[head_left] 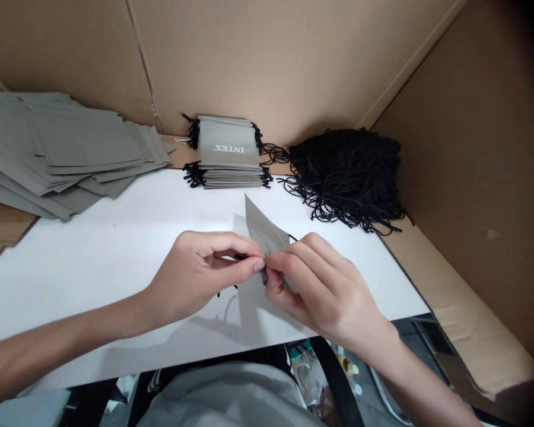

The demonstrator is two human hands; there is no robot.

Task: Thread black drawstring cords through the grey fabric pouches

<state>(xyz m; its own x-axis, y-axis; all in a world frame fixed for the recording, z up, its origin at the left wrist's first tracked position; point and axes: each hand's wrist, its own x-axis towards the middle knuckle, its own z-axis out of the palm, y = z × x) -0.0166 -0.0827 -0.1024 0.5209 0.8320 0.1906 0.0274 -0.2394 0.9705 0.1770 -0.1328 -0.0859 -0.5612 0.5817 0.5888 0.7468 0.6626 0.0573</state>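
Observation:
Over the white tabletop point(169, 207), a grey fabric pouch point(264, 228) is held up at one edge, its pointed corner rising away from me. My right hand point(323, 281) pinches that edge between thumb and fingers. Fingertips of my left hand point(204, 270) are pressed together right beside it, with a black cord point(240, 257) showing between thumb and forefinger. Short black cord ends point(226, 290) hang below the left hand. Another bit of cord point(293, 238) sticks out behind the right hand. The exact spot where the fingertips meet is hidden.
Flat grey fabric pieces point(93, 142) lie piled at the left. A stack of grey pouches point(229, 142) with black cord ends and INTEX lettering stands at the back middle. Right of it sits a heap of black cords point(347, 172). Cardboard walls point(267, 59) enclose the table's back and right.

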